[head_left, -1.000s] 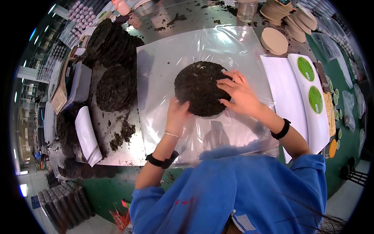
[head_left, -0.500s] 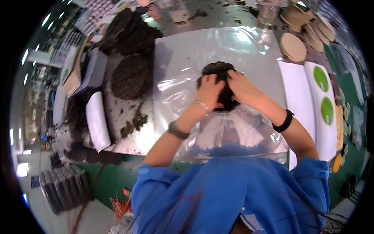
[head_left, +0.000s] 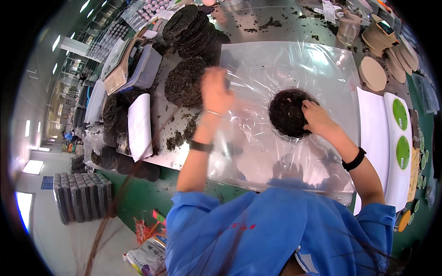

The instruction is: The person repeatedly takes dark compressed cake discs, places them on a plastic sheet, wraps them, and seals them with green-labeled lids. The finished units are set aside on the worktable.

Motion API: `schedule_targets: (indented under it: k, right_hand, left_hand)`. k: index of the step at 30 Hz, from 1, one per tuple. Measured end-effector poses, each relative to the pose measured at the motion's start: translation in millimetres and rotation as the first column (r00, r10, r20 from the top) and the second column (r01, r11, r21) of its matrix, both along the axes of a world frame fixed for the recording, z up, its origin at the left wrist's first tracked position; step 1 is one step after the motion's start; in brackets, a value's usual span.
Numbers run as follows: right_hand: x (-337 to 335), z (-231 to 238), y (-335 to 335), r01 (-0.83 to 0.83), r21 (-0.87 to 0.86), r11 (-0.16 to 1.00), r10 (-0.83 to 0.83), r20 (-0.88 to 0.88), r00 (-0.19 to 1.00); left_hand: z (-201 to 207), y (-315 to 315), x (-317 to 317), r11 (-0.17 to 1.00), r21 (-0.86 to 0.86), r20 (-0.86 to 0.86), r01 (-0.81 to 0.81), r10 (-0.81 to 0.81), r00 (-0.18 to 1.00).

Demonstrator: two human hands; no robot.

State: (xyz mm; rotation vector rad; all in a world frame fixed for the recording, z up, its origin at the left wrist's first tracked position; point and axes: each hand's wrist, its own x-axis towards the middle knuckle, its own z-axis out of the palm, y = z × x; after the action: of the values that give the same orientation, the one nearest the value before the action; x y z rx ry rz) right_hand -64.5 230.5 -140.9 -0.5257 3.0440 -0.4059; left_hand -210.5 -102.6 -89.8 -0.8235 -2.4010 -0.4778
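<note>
A dark, round cake of dried leafy stuff like seaweed (head_left: 290,112) lies in a clear round rim on the glossy clear film (head_left: 248,152). My right hand (head_left: 318,119) bends over the cake's right edge, thumb and fingers gripping there. Over to the left, my left hand (head_left: 217,92) is raised beside another dark leafy cake (head_left: 182,83). Motion smears its fingers, so whether anything is in them is unclear. Behind that cake rises a stack of similar dark cakes (head_left: 186,34).
Dark crumbs (head_left: 180,138) litter the metal table. A grey plastic tub (head_left: 149,69) and a rolled white sheet (head_left: 140,126) are at the left. Right of the film lie white sheets with green oval labels (head_left: 400,112), tan discs (head_left: 373,73) and a clear jar (head_left: 348,30).
My left hand has lifted off the cake on the film and swung left toward the other cakes. My right hand stays at the cake. The view has shifted, exposing the cake's top.
</note>
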Motion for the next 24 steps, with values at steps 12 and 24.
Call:
schedule_targets:
  k: [12,24]
  right_hand:
    - [16,40,0,-0.028,-0.254,0.967,-0.030,-0.219,0.975]
    - [48,68,22,0.070,-0.439,0.896,-0.167,-0.187,0.968]
  left_hand:
    - [48,-102,-35,0.913,0.279,0.136,-0.298,0.270,0.953]
    - [5,-115,-39,0.992,-0.124,0.323,-0.025,0.064,0.944]
